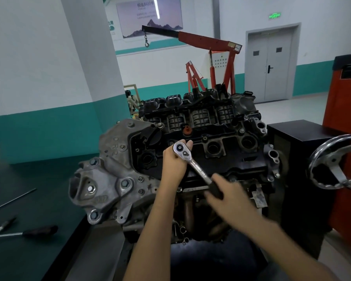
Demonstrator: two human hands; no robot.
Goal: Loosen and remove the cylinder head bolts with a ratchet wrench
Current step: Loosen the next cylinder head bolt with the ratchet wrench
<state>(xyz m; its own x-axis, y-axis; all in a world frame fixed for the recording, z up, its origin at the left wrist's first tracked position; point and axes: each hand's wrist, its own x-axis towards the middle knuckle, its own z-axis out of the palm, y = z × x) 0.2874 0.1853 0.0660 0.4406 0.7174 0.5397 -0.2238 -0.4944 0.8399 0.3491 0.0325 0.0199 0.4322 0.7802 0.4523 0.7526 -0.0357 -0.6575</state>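
No lettering reads clearly. The green lit sign [274, 16] over the double door [270, 63] has blurred characters. The wall poster [148, 11] carries an unreadable Chinese headline. The ratchet wrench [193, 163] stamp and the intake manifold [190, 112] print are illegible.

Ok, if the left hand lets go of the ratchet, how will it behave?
Probably stiff: the ratchet is a chromed metal bar. Likely head-heavy, as its thick head sits far from the right hand on the black handle, so it may dip. The polished shaft looks slippery; the handle should hold better.
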